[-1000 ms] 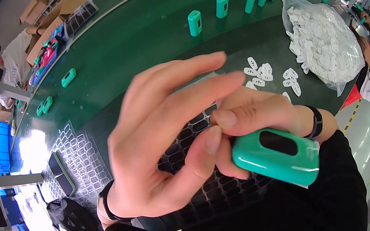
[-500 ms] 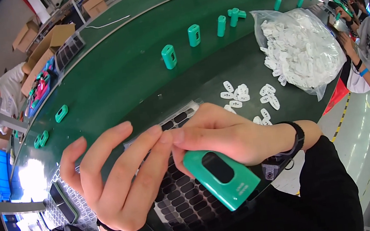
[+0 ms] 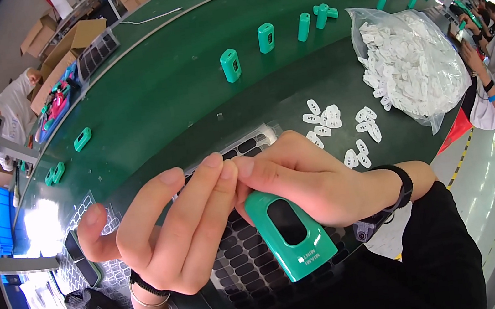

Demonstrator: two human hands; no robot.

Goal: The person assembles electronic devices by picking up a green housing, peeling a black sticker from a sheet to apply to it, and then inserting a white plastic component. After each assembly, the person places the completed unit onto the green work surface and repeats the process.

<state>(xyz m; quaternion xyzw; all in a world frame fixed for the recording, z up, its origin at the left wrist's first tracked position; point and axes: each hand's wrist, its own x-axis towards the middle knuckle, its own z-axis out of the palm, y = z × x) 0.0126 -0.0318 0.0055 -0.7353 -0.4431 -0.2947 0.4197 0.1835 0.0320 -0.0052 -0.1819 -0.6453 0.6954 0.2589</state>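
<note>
Above the black-celled sheet [image 3: 244, 262], I see the right hand [image 3: 309, 187] gripping the green device [image 3: 296, 252], presumably angled to keep its windowed face visible, while I cannot tell whether the left hand [image 3: 171, 241], fingertips bunched against the right thumb, grips anything.

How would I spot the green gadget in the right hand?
Find the long green table, then the flat sheet of black ovals at its near side. Over it, the right hand grips a shiny, rounded green plastic-looking case with a black oval window. Unlike the similar green cases on the table, it is held up and looks largest.
</note>
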